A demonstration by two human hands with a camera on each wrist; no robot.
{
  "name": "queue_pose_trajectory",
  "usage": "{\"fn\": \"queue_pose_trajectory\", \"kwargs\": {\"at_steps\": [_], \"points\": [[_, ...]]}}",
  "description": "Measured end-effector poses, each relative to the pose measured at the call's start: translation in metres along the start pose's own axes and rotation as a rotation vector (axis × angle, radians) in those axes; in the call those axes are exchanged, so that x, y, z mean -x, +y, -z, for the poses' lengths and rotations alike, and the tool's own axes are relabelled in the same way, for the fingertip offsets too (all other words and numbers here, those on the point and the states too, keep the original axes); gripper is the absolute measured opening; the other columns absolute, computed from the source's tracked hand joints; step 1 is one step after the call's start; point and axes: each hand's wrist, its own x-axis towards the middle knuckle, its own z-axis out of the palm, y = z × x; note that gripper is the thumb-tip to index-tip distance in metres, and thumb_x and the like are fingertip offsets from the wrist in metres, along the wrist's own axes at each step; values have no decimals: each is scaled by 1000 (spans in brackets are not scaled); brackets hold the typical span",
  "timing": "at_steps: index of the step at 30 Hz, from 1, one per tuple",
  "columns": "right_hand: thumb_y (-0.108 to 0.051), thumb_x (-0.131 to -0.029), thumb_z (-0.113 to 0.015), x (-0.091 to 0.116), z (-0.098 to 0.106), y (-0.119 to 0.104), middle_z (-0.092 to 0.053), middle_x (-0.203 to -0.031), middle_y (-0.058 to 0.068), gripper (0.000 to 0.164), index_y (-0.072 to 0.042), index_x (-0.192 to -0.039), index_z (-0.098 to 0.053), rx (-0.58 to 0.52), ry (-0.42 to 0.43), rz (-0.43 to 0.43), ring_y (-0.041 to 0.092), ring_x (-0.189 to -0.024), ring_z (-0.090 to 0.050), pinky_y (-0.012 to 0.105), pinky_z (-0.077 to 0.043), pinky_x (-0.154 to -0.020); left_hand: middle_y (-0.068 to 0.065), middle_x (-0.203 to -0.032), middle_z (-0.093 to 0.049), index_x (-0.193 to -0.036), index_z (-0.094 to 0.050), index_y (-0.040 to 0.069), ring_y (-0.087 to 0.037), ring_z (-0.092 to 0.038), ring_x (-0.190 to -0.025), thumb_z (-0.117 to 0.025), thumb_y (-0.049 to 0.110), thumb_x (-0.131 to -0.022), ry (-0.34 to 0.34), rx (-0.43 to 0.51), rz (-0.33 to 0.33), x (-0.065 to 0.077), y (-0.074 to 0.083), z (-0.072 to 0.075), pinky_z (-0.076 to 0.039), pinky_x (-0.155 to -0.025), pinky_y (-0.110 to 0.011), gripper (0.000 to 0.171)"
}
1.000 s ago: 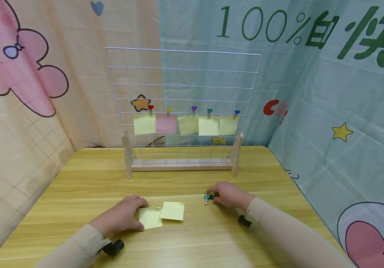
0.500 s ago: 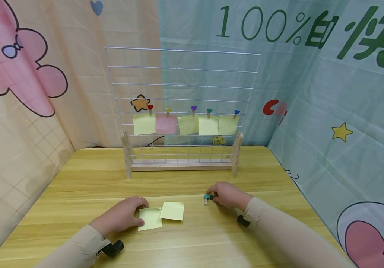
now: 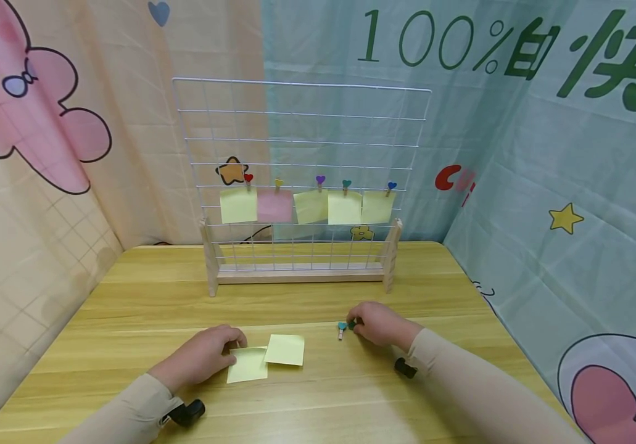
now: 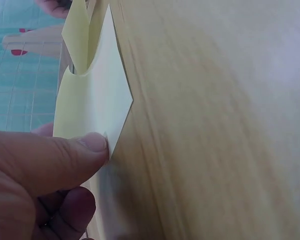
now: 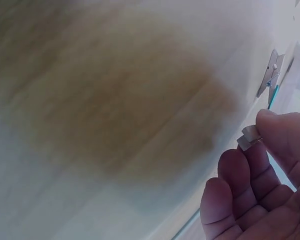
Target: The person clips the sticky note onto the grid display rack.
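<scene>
My left hand point(image 3: 201, 353) pinches the left corner of a yellow sticky note point(image 3: 248, 365). In the left wrist view the thumb lies on the face of this note point(image 4: 97, 100), which bows up off the table. A second yellow sticky note point(image 3: 285, 349) lies just to its right, its corner close to the first. My right hand point(image 3: 375, 322) pinches a small clothespin with a dark green top point(image 3: 352, 324); the right wrist view shows the wooden ends of that clothespin point(image 5: 248, 137) between thumb and forefinger. Beside these fingertips lies another clothespin with a teal heart point(image 3: 342, 328).
Behind the hands stands a white wire grid rack point(image 3: 302, 276) on a wooden base. Several sticky notes hang in a row on it, one of them pink point(image 3: 275, 206), under heart-topped clothespins. Printed curtains point(image 3: 517, 185) enclose the wooden table point(image 3: 318, 407) at the back and sides.
The left sticky note has shifted slightly toward me and to the left, under the left thumb. The right hand has drawn the green clothespin a little away from the teal one.
</scene>
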Motion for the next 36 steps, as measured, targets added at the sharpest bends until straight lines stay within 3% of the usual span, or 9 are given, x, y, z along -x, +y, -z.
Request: {"fn": "queue_pose_trajectory", "kwargs": {"at_steps": [9,16,25,31,36], "points": [[-6,-98,-70,1,2,-2,-69,-95,1,10,-8,-108,-72,-88,65,-64,14,-85,-59,40,-55,-83,11,-89,-62,-108,-72,20,-6,-53,-81,-67,5,-100,17,33,3,0,0,3,-49,-75,-29,18],[-4,-99,-68,3,5,-2,-71,-101,6,12,-4,-110,-70,-137,138,-29,15,-90,-64,42,-58,-84,9,-91,-64,-105,-73,19,-9,-55,-82,-69,10,-101,56,69,45,-3,-3,9,-50,-75,-30,11],[-7,-101,-69,1,9,-5,-71,-102,4,12,-3,-112,-69,-218,188,-102,15,-93,-65,41,-58,-87,5,-103,-66,-101,-70,21,-12,-58,-91,-65,16,-105,151,158,93,-6,0,16,-52,-81,-33,8],[-13,-101,-71,1,15,-8,-71,-96,-1,8,-6,-104,-69,-249,232,-90,11,-86,-63,35,-57,-80,3,-104,-70,-108,-70,19,-14,-55,-84,-60,16,-108,200,170,78,-9,1,20,-48,-75,-31,10],[-15,-102,-70,1,17,-12,-73,-96,1,9,-7,-104,-69,-288,267,-67,11,-87,-67,34,-58,-80,0,-112,-74,-114,-71,17,-14,-58,-87,-60,15,-108,235,167,76,-14,0,19,-51,-77,-32,13]]}}
